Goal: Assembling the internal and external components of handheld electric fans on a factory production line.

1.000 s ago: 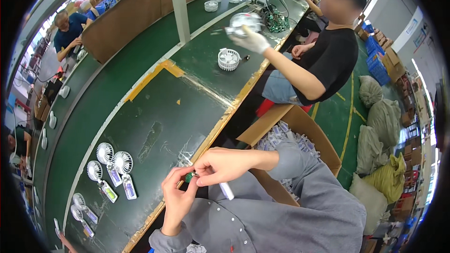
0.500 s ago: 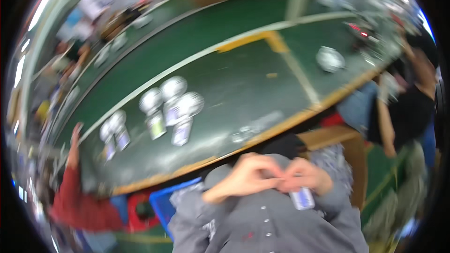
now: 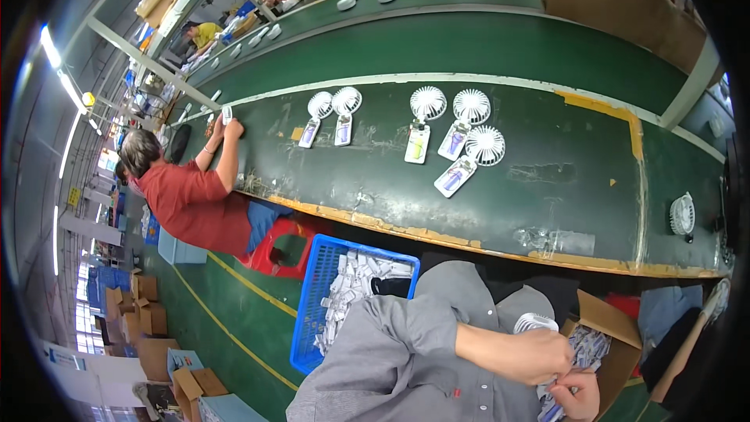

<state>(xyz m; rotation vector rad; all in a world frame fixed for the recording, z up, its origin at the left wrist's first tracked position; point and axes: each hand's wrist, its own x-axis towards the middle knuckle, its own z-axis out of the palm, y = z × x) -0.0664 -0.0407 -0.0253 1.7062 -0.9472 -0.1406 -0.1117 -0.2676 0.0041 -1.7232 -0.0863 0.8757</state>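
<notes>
Over my lap at the lower right, my left hand (image 3: 539, 355) is closed in a fist. A white handheld fan (image 3: 535, 322) shows its round grille just beyond that fist; the handle is mostly hidden by the hand. My right hand (image 3: 578, 396) is close against the left one, its fingers bent together at the fist's lower edge. What its fingertips pinch is hidden. Just past both hands stands an open cardboard box (image 3: 625, 320) full of white and purple printed cards (image 3: 587, 346).
Several white fans with printed cards on their handles lie on the green table (image 3: 351, 187); one fan (image 3: 682, 213) lies at its right end. A blue basket (image 3: 308, 305) of small white pieces stands at my left. A person in red (image 3: 187, 195) sits beyond it.
My hands have moved right, from in front of my body toward the cardboard box. The view has swung, bringing the blue basket and the person in red more fully into sight.
</notes>
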